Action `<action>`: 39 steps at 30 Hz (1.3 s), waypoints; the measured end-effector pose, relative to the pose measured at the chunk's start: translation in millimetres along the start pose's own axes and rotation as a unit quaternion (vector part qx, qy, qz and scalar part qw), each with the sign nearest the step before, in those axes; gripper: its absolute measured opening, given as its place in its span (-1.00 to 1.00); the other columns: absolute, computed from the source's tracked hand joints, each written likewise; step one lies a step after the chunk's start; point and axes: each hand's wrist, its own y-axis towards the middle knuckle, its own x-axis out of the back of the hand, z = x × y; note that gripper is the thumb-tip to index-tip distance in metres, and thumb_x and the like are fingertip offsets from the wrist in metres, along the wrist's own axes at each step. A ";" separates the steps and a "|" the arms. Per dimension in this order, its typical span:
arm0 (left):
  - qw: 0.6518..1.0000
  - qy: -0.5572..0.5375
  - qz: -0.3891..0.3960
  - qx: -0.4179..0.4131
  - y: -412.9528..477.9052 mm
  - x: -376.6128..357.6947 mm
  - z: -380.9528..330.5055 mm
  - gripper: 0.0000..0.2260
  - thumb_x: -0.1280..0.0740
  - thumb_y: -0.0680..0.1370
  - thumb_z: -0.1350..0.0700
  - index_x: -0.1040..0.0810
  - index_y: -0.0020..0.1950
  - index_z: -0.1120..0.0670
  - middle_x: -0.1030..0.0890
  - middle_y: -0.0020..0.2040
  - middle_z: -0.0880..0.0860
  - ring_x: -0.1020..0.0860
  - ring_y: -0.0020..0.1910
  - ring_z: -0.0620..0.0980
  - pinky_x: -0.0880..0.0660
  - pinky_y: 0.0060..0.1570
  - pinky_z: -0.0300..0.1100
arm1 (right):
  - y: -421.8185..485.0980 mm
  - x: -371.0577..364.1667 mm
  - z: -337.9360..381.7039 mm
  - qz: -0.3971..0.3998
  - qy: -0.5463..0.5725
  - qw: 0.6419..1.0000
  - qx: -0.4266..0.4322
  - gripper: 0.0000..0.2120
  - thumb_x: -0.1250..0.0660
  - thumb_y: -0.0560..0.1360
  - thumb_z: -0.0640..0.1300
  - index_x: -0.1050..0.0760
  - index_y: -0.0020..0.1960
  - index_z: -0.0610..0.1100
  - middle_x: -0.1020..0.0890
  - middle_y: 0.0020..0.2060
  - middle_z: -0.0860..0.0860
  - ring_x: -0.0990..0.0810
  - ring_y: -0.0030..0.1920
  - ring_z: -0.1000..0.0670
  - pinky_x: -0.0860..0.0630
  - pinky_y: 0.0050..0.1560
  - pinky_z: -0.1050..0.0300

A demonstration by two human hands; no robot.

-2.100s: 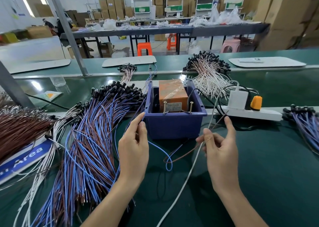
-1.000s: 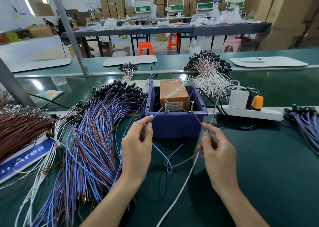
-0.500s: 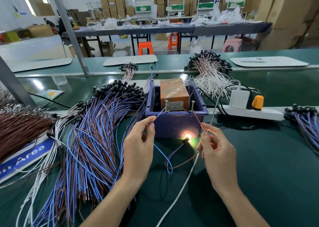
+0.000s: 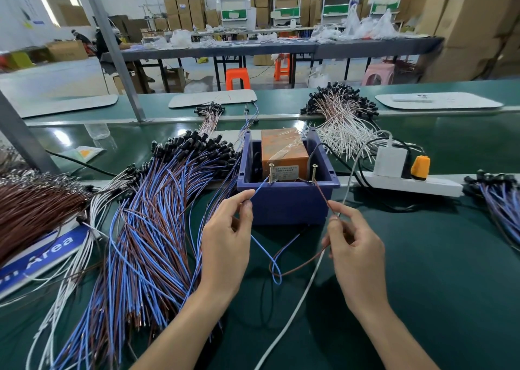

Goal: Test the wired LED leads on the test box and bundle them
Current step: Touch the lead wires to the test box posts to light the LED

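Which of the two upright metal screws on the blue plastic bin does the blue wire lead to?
The left screw: the thin blue wire pinched by the left hand runs up to it, while the brown wire goes to the right screw.

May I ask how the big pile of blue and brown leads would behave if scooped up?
Probably floppy: the pile of leads lies in loose curves. Likely to shed strands, since no tie shows. Its black heads may snag together.

Free passage over table [image 4: 439, 279] toward right near edge. Left side blocked by wire pile [image 4: 157, 229]. Far side barred by bin [image 4: 287, 203], power strip [image 4: 408, 185]; white cable [image 4: 292, 310] crosses middle.
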 end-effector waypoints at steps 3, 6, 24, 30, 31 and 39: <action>1.000 0.002 0.001 -0.002 -0.1 0.1 0.1 -0.78 -0.29 0.67 0.06 -0.59 0.25 -0.18 -0.62 -0.11 -0.20 -0.49 -0.28 -0.16 -0.38 -0.24 -0.43 | 0.2 -0.7 -1.1 -0.001 0.003 1.000 -0.001 -0.75 -0.23 0.58 -0.01 -0.54 0.12 0.32 -0.64 -0.36 0.04 -0.51 -0.43 0.12 -0.55 -0.37 0.10; 1.000 0.005 -0.001 0.000 0.1 -0.7 0.6 -0.78 -0.30 0.67 0.07 -0.60 0.23 -0.20 -0.61 -0.14 -0.19 -0.47 -0.31 -0.16 -0.37 -0.25 -0.43 | 0.8 -1.0 -3.6 -0.001 -0.002 1.000 0.003 -0.74 -0.24 0.59 -0.02 -0.54 0.13 0.32 -0.64 -0.37 0.05 -0.52 -0.42 0.11 -0.54 -0.36 0.16; 1.000 0.004 -0.008 -0.006 -1.0 1.3 -5.5 -0.81 -0.29 0.67 0.06 -0.62 0.24 -0.09 -0.56 -0.23 -0.21 -0.46 -0.32 -0.14 -0.37 -0.29 -0.41 | 1.1 2.1 0.7 -0.020 0.020 1.000 0.006 -0.67 -0.25 0.61 -0.05 -0.51 0.06 0.45 -0.63 -0.36 0.03 -0.53 -0.43 0.12 -0.49 -0.41 0.27; 1.000 -0.001 -0.006 -0.001 -1.4 1.9 -6.0 -0.81 -0.30 0.67 0.07 -0.62 0.23 -0.10 -0.57 -0.23 -0.21 -0.45 -0.33 -0.15 -0.39 -0.28 -0.40 | 0.8 0.3 -3.7 0.006 0.019 1.000 0.001 -0.73 -0.28 0.63 -0.09 -0.55 0.12 0.30 -0.64 -0.38 0.01 -0.50 -0.44 0.14 -0.48 -0.38 0.25; 1.000 -0.001 -0.006 -0.001 -1.2 1.9 -6.1 -0.81 -0.30 0.67 0.07 -0.62 0.23 -0.10 -0.57 -0.23 -0.21 -0.45 -0.32 -0.15 -0.39 -0.28 -0.40 | 0.7 0.1 -4.1 0.006 0.019 1.000 0.001 -0.73 -0.28 0.63 -0.09 -0.54 0.13 0.31 -0.64 -0.38 0.02 -0.50 -0.43 0.14 -0.49 -0.38 0.25; 0.999 -0.036 -0.016 0.017 -1.4 3.7 -13.7 -0.86 -0.29 0.67 0.07 -0.60 0.16 -0.12 -0.55 -0.25 -0.16 -0.42 -0.36 -0.16 -0.36 -0.34 -0.38 | 0.3 0.1 -0.6 -0.024 0.057 0.998 -0.010 -0.77 -0.25 0.65 -0.05 -0.53 0.21 0.24 -0.65 -0.34 0.04 -0.52 -0.41 0.14 -0.50 -0.34 0.25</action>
